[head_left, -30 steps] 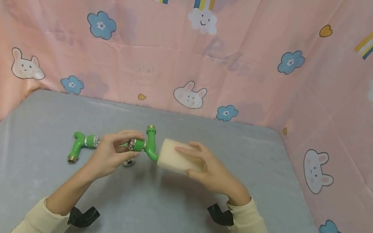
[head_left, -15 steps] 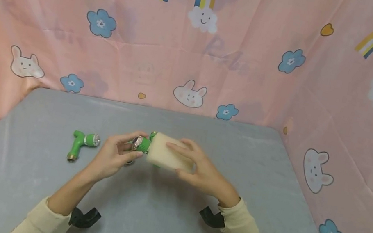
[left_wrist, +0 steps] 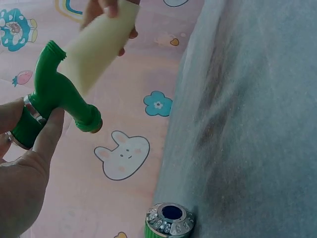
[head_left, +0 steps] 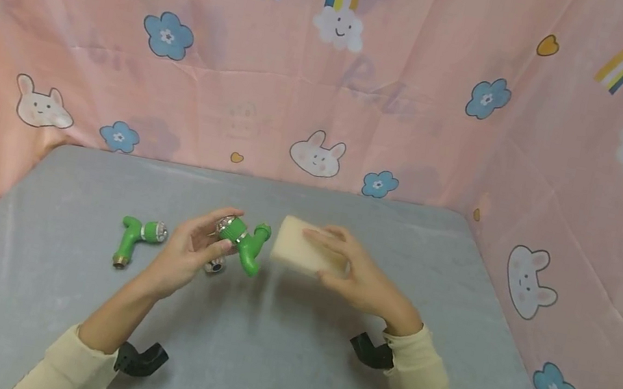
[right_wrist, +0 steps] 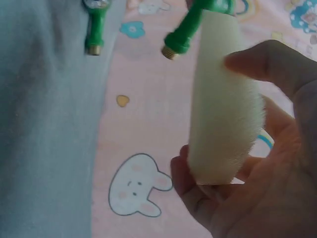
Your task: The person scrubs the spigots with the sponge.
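Observation:
My left hand pinches a green faucet by its ribbed knob end, between thumb and fingers, above the table. In the left wrist view the faucet's curved spout and threaded end point away from the palm. To its right, my right hand grips a cream-coloured sponge block, thumb on one face and fingers on the other. In the head view a narrow gap separates sponge and faucet. The right wrist view has the sponge upright, overlapping part of the faucet.
Another green faucet lies on the grey cloth-covered table at the left. Behind my left hand, the chrome end of a further faucet peeks out, the remainder hidden. Pink printed curtains stand at the back and sides.
The sponge moved left across the faucet, covering part of it, then drew back to the right. The held faucet has turned, its threaded end now tipped right. The faucet lying at left stayed put.

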Action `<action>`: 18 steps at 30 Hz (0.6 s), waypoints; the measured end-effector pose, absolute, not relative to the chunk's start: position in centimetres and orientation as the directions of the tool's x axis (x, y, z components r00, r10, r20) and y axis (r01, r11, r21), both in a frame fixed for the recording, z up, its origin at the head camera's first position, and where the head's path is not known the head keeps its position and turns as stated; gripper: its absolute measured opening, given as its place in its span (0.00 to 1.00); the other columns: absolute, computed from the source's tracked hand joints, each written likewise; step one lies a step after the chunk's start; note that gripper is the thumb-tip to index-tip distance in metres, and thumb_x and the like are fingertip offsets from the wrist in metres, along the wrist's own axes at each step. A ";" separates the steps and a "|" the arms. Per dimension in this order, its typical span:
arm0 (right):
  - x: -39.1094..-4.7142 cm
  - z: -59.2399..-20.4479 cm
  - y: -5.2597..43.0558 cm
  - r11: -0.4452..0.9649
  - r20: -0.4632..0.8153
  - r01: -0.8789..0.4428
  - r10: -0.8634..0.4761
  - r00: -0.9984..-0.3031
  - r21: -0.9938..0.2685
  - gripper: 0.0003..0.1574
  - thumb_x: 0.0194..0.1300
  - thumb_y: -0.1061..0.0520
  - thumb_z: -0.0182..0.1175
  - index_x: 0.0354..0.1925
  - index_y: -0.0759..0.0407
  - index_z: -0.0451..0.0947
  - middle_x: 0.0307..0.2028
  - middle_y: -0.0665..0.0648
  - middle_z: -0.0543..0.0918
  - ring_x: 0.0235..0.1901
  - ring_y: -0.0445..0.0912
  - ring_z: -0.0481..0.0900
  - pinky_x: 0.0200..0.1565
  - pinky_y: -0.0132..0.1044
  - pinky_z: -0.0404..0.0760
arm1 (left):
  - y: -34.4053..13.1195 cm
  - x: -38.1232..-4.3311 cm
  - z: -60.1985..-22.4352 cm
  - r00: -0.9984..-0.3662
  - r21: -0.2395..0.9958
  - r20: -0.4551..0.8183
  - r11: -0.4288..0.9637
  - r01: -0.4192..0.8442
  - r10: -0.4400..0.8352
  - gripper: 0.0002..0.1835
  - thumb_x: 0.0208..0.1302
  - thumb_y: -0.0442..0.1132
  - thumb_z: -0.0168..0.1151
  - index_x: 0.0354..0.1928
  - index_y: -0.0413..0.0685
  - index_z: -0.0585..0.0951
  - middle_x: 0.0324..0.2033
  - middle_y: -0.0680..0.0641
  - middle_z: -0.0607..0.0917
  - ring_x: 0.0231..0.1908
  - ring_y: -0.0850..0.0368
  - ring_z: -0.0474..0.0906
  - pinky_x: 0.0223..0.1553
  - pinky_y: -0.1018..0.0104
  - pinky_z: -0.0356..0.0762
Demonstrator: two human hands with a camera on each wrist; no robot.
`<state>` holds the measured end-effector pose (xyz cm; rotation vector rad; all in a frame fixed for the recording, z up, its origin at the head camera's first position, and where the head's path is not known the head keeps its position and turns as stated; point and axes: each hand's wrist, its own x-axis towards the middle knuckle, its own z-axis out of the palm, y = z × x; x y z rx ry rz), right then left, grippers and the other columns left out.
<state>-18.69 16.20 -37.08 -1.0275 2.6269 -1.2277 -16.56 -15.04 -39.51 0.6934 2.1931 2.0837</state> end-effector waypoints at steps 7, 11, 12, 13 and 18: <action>-18.1 -37.2 14.2 0.400 0.306 -0.622 -0.615 -0.726 -0.673 0.38 0.68 0.58 0.64 0.73 0.47 0.68 0.69 0.60 0.69 0.62 0.54 0.71 0.58 0.49 0.76 | -14.7 -16.7 -39.8 -0.860 0.948 0.317 -0.172 0.269 0.400 0.20 0.77 0.29 0.48 0.66 0.51 0.71 0.56 0.53 0.78 0.56 0.64 0.81 0.59 0.62 0.82; -17.7 -37.6 13.0 0.406 0.303 -0.627 -0.620 -0.724 -0.665 0.36 0.68 0.58 0.64 0.73 0.47 0.69 0.69 0.62 0.68 0.62 0.56 0.71 0.57 0.51 0.77 | -14.7 -16.6 -39.6 -0.874 0.946 0.311 -0.206 0.248 0.374 0.17 0.79 0.32 0.46 0.64 0.51 0.72 0.58 0.51 0.76 0.57 0.63 0.79 0.60 0.63 0.81; -17.7 -37.7 13.0 0.412 0.301 -0.621 -0.614 -0.730 -0.666 0.36 0.68 0.58 0.64 0.72 0.47 0.69 0.69 0.63 0.68 0.63 0.57 0.71 0.57 0.51 0.77 | -14.7 -16.6 -39.6 -0.879 0.948 0.304 -0.211 0.240 0.368 0.16 0.80 0.33 0.46 0.63 0.52 0.73 0.58 0.52 0.77 0.57 0.64 0.78 0.60 0.64 0.81; -17.7 -37.8 13.0 0.421 0.296 -0.614 -0.607 -0.738 -0.667 0.37 0.68 0.59 0.64 0.72 0.47 0.69 0.69 0.63 0.68 0.63 0.57 0.71 0.57 0.51 0.77 | -14.7 -16.6 -39.6 -0.881 0.948 0.300 -0.217 0.232 0.365 0.15 0.80 0.34 0.45 0.63 0.52 0.73 0.58 0.52 0.77 0.57 0.64 0.78 0.60 0.65 0.81; -18.2 -38.3 13.6 0.458 0.277 -0.579 -0.570 -0.774 -0.675 0.37 0.66 0.63 0.64 0.71 0.50 0.71 0.69 0.67 0.66 0.62 0.60 0.71 0.56 0.50 0.77 | -14.8 -16.6 -39.9 -0.874 0.942 0.308 -0.252 0.223 0.375 0.14 0.81 0.37 0.43 0.61 0.56 0.73 0.56 0.55 0.78 0.57 0.64 0.78 0.60 0.65 0.80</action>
